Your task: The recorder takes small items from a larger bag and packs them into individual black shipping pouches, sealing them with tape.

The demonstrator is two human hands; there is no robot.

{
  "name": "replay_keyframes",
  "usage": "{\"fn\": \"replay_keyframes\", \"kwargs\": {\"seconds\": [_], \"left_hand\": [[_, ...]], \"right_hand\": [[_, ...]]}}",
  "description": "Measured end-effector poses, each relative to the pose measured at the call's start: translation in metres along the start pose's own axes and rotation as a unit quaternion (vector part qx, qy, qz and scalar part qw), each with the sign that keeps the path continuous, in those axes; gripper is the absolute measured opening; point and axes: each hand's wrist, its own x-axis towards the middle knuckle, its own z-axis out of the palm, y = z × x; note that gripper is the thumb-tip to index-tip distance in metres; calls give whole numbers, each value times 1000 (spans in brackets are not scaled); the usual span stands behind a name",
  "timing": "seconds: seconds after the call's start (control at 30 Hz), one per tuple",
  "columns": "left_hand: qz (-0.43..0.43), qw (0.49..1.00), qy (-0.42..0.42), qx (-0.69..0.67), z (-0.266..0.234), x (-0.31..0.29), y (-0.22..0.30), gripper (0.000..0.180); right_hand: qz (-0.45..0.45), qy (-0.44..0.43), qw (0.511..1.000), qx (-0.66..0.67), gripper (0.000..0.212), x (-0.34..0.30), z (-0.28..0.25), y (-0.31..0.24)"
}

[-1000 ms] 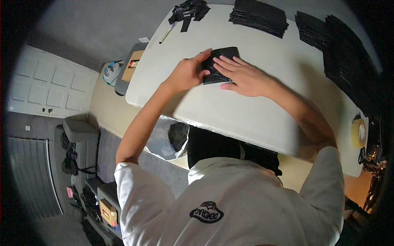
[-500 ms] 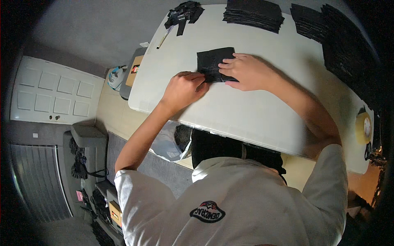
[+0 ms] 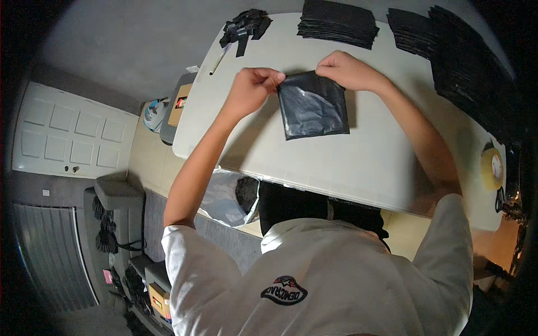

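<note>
Black plastic bag (image 3: 314, 109), over white worktop (image 3: 386, 162).
Left hand (image 3: 253, 91) and right hand (image 3: 347, 71) pinched narrow on its far edge; near-square, free edge pointing near.

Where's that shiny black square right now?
In the head view, the shiny black square is a little above the middle, over the white table, its top edge pinched by the left hand and the right hand.

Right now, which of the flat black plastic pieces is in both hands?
The shiny black plastic square, pinched at its far edge by the left hand and right hand; the others lie in black stacks along the edge of the white table.
</note>
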Motion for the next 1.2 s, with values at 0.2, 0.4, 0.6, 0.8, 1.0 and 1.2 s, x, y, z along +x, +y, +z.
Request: {"fn": "replay_keyframes", "kwargs": {"seconds": [0.2,0.4,0.6,0.8,1.0,1.2], "left_hand": [[91,965,64,238,41,3,0,53],[151,977,43,147,80,-7,-1,71],[124,967,-19,221,93,-13,-9,73],[129,969,-42,208,80,-10,-8,77],[45,994,-36,91,43,-22,-5,77],[108,975,-9,193,18,-45,15,45]], "right_hand": [[-121,185,918,-328,43,-17,56,11],[-160,40,936,-311,72,-25,97,-2],[-70,8,943,-325,75,-32,97,-13],[-59,42,940,-332,83,-33,101,-18],[-14,-4,940,-340,86,-32,90,-32],[-57,123,975,-175,63,-32,54,-12]]}}
